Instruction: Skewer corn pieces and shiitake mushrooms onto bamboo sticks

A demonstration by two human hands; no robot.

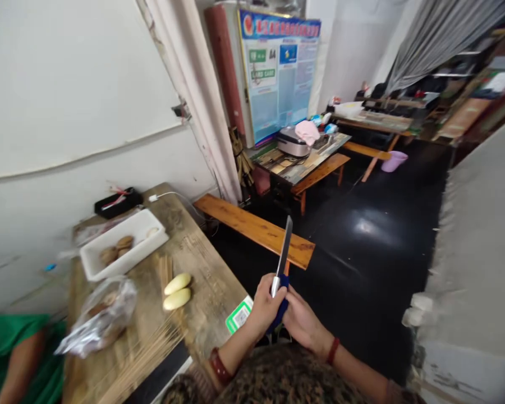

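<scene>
In front of my body, both hands are together over the dark floor, beyond the table's right edge. My left hand (263, 308) is closed round the silver handle of a knife (285, 247), its blade pointing up and away. A dark blue cloth (281, 308) is bunched between my hands, against the knife's handle. My right hand (305, 320) has its fingers closed on this cloth; its fingertips are partly hidden. To the left, two pale yellow, oval peeled potatoes (177, 290) lie side by side on the wooden table (210, 280).
Thin bamboo skewers (147, 359) lie along the table. A white tray (126, 247) holds brown roundish things, beside a clear plastic bag (105, 314). A green-and-white code card (239, 315) sits at the edge. A bench (252, 227) stands beyond; a person's green sleeve (17, 336) shows at left.
</scene>
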